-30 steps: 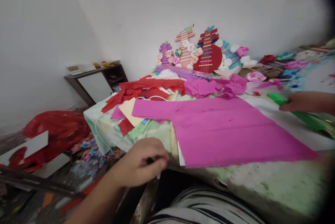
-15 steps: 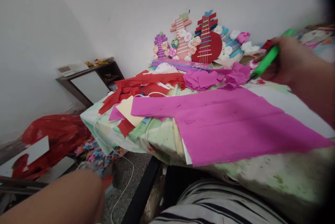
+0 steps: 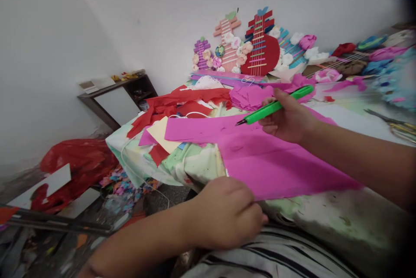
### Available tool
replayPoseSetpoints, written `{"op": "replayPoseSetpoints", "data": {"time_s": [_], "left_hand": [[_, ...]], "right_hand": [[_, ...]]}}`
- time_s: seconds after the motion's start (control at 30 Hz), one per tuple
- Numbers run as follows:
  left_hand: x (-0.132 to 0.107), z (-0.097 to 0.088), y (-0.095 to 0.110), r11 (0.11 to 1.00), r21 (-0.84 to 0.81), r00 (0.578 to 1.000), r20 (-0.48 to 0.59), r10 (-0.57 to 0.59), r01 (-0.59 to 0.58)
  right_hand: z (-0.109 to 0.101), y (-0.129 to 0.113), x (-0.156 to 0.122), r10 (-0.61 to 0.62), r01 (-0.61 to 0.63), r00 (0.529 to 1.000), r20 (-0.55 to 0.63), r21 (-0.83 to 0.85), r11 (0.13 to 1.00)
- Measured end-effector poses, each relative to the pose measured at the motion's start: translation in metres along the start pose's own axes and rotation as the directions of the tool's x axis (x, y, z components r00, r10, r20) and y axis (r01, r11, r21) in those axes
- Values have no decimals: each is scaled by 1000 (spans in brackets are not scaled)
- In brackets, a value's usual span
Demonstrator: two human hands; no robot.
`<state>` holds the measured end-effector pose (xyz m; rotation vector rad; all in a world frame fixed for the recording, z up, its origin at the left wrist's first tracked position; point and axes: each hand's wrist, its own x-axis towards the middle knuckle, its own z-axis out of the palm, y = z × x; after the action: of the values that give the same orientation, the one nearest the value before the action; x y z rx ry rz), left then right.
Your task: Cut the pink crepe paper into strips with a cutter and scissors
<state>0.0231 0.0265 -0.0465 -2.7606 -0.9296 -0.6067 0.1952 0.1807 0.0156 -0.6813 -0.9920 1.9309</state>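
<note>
Gripping green pen [image 3: 264, 112] in right hand [image 3: 287, 120] | curling left hand [image 3: 225, 217] closed, apart from right, contents hidden | having pink paper [image 3: 276, 165] between hands, apparently spread out already | showing no clear pen line

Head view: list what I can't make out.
All in the head view:
Slim green pen-like plastic tool: middle hidden by the right hand; tip too small to identify.
Left hand: palm hidden by its own back; whether it holds anything is unclear.
Magenta paper sheet: partly hidden by the right forearm.
Yellow-handled metal scissors: handle ends cut off by the right edge.
</note>
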Motion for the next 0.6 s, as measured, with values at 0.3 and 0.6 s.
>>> {"op": "replayPoseSetpoints", "data": {"time_s": [0.3,0.6], "left_hand": [[-15,18,-3,987,123,992,60,-107,99],[-19,30,4,981,185,980,-198,-17,54]], "right_hand": [[15,35,20,241,-221,965,103,-168,961],[24,40,22,202,-206,978,-47,-100,973]]}}
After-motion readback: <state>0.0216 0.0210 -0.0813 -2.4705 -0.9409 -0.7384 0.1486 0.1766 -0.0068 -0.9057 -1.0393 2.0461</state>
